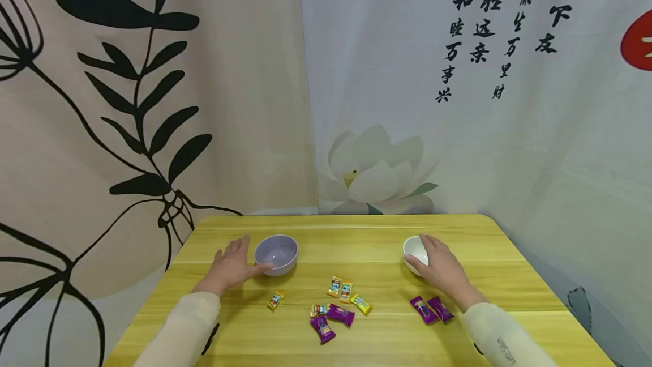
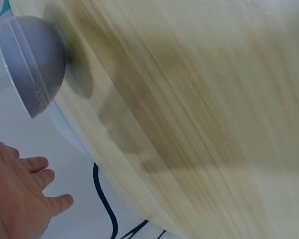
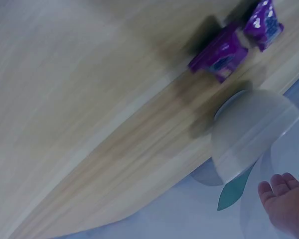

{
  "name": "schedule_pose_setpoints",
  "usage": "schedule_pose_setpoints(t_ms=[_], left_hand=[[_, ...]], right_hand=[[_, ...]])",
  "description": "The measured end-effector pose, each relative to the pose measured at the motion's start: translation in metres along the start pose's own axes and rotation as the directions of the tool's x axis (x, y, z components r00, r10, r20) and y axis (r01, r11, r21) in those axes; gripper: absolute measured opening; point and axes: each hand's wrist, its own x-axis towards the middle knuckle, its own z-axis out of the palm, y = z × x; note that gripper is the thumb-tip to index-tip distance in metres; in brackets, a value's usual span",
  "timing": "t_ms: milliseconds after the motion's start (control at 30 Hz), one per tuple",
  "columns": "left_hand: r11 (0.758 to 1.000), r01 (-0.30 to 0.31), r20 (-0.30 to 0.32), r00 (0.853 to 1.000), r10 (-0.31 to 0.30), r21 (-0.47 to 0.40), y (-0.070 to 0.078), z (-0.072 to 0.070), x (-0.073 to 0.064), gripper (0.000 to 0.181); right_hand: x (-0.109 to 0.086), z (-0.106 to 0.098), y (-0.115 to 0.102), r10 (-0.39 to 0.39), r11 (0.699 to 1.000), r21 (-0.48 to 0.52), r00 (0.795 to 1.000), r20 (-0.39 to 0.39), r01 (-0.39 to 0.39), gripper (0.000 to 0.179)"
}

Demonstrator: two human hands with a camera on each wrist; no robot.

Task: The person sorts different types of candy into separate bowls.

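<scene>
Pale printed cloth [image 1: 254,101] hangs behind a yellow wood-grain table [image 1: 397,338]. Fingers spread and holding nothing, the left hand [image 1: 231,265] has its thumb at a round lavender bowl [image 1: 280,251]. Right-hand [image 1: 442,268] fingers, loosely open, flank a small round white bowl [image 1: 414,248]; contact is unclear at both. Nearer than the right fingers lie two purple-wrapped sweets [image 1: 424,310]; more, yellow-wrapped [image 1: 360,304] and purple [image 1: 323,329], sit between the hands.

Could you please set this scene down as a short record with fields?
Left grip: fingers spread beside lavender bowl; contact unclear
Right grip: at white bowl; contact unclear
Table: wood-grained, bearing both bowls
Yellow sweets: five; one lies alone at left
Purple sweets: four; two beside yellow ones, two near right grip
Backdrop: printed with plants and writing
</scene>
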Motion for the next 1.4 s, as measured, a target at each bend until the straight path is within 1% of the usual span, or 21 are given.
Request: schedule_pose_setpoints(t_ms=[167, 400, 533, 700, 767, 867, 900, 1000, 1100, 1167, 1267, 1400], left_hand=[[1.000, 0.010, 0.015, 1.000, -0.010, -0.012, 0.003, 0.004, 0.003, 0.124], [0.998, 0.022, 0.041, 0.999, -0.020, -0.053, 0.006, 0.007, 0.009, 0.128], [0.996, 0.029, 0.047, 0.999, -0.025, -0.081, 0.007, 0.009, 0.012, 0.129], [0.994, 0.037, 0.069, 0.997, -0.029, -0.106, 0.008, 0.012, 0.015, 0.129], [0.993, 0.038, 0.077, 0.997, -0.029, -0.116, 0.009, 0.013, 0.016, 0.129], [0.990, 0.039, 0.082, 0.996, -0.029, -0.132, 0.010, 0.014, 0.018, 0.129], [0.989, 0.040, 0.084, 0.996, -0.029, -0.139, 0.010, 0.015, 0.018, 0.129], [0.988, 0.035, 0.085, 0.996, -0.022, -0.149, 0.010, 0.017, 0.019, 0.129], [0.988, 0.026, 0.083, 0.996, -0.014, -0.151, 0.010, 0.019, 0.020, 0.127], [0.988, 0.028, 0.083, 0.996, -0.015, -0.151, 0.009, 0.021, 0.021, 0.126], [0.988, 0.033, 0.087, 0.996, -0.020, -0.151, 0.008, 0.023, 0.022, 0.125], [0.985, 0.043, 0.094, 0.995, -0.028, -0.164, 0.006, 0.024, 0.024, 0.123]], right_hand=[[0.002, 0.008, -0.012, -0.014, 0.999, 0.031, 1.000, 0.002, 0.014, 0.078], [0.001, 0.021, -0.032, -0.003, 0.997, 0.076, 0.998, 0.064, -0.002, 0.078], [-0.001, 0.031, -0.042, -0.001, 0.996, 0.086, 0.997, 0.078, -0.006, 0.076], [-0.006, 0.041, -0.059, -0.047, 0.997, 0.057, 0.997, 0.068, 0.043, 0.067], [-0.009, 0.044, -0.067, -0.065, 0.997, 0.055, 0.995, 0.075, 0.061, 0.064], [-0.013, 0.050, -0.079, -0.085, 0.992, 0.097, 0.990, 0.114, 0.074, 0.065], [-0.015, 0.052, -0.083, -0.090, 0.989, 0.128, 0.987, 0.131, 0.073, 0.066], [-0.021, 0.058, -0.094, -0.112, 0.974, 0.214, 0.977, 0.181, 0.072, 0.067], [-0.027, 0.064, -0.103, -0.146, 0.959, 0.270, 0.967, 0.209, 0.086, 0.065], [-0.030, 0.069, -0.107, -0.169, 0.955, 0.279, 0.961, 0.220, 0.105, 0.062], [-0.035, 0.074, -0.113, -0.189, 0.956, 0.265, 0.953, 0.235, 0.124, 0.061], [-0.038, 0.079, -0.116, -0.189, 0.955, 0.273, 0.949, 0.252, 0.118, 0.058]])
